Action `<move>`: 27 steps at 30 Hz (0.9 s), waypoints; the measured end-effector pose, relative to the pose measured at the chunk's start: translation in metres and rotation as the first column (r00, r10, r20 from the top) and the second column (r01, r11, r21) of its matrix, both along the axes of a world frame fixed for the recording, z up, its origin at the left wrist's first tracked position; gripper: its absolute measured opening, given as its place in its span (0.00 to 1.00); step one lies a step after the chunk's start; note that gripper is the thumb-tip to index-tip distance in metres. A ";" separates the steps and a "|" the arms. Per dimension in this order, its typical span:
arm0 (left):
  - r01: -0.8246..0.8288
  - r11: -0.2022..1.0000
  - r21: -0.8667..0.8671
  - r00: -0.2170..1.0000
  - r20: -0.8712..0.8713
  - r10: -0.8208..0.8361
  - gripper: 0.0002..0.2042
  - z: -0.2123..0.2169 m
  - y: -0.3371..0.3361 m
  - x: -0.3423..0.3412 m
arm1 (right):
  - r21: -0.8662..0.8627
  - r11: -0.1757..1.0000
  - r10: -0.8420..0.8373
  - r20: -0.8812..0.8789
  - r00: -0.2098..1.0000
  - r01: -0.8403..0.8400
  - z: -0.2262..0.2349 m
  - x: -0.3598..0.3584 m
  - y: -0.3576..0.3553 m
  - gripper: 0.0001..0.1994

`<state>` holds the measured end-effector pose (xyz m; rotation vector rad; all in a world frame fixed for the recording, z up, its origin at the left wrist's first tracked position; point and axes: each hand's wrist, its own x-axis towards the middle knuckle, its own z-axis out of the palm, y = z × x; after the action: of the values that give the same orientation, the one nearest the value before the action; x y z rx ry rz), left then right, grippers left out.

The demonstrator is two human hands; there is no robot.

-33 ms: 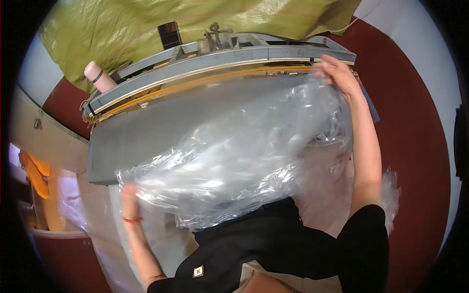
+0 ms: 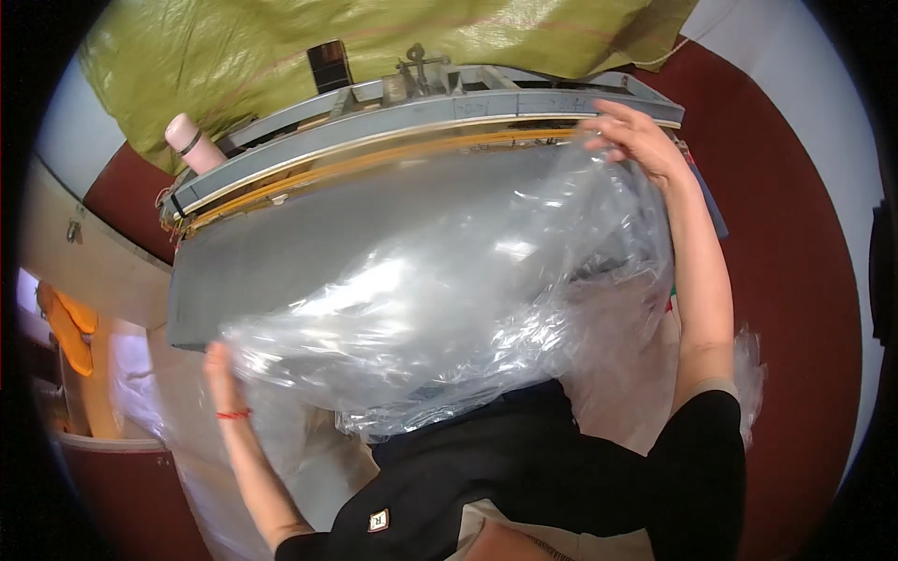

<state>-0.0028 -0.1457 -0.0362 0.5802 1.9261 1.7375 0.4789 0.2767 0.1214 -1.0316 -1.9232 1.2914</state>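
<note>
A large crumpled clear plastic bag (image 2: 449, 299) lies spread over the grey flat table (image 2: 262, 262) of a machine. My left hand (image 2: 220, 369), with a red string around the wrist, grips the bag's near left edge at the table's front corner. My right hand (image 2: 636, 140) is stretched out to the far right and holds the bag's upper edge against the machine's long grey and yellow rail (image 2: 421, 117). My black sleeve and top show at the lower edge.
A pink bottle (image 2: 192, 145) stands at the rail's left end. An olive green tarp (image 2: 374, 47) hangs behind the machine. More clear plastic (image 2: 187, 439) lies at the lower left, an orange item (image 2: 70, 327) at far left. Red floor (image 2: 795, 243) lies to the right.
</note>
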 end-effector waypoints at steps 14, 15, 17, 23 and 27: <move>0.414 0.910 0.017 0.162 -0.985 -0.055 0.27 0.180 0.176 0.164 | -0.127 0.828 0.561 0.196 0.804 -0.546 0.065 -0.160 -0.105 0.15; 0.430 0.899 0.077 0.163 -0.987 0.007 0.26 0.176 0.195 0.171 | -0.151 0.803 0.596 0.179 0.783 -0.576 0.067 -0.162 -0.110 0.14; 0.473 0.878 0.076 0.370 -0.922 -0.119 0.21 0.171 0.217 0.172 | -0.119 0.821 0.570 0.217 0.793 -0.558 0.072 -0.157 -0.115 0.15; 0.518 0.841 0.158 0.642 -0.722 -0.259 0.04 0.148 0.231 0.159 | 0.113 0.932 0.341 0.058 0.938 -0.346 0.064 -0.122 -0.091 0.14; 0.465 0.866 0.185 0.667 -0.716 -0.206 0.06 0.145 0.231 0.163 | 0.320 0.861 0.422 -0.014 0.907 -0.396 0.027 -0.126 -0.080 0.11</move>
<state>0.1598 0.0851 0.1084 1.8213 1.7253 1.7539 0.3532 0.1971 0.1489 -0.4130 -2.2678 1.1671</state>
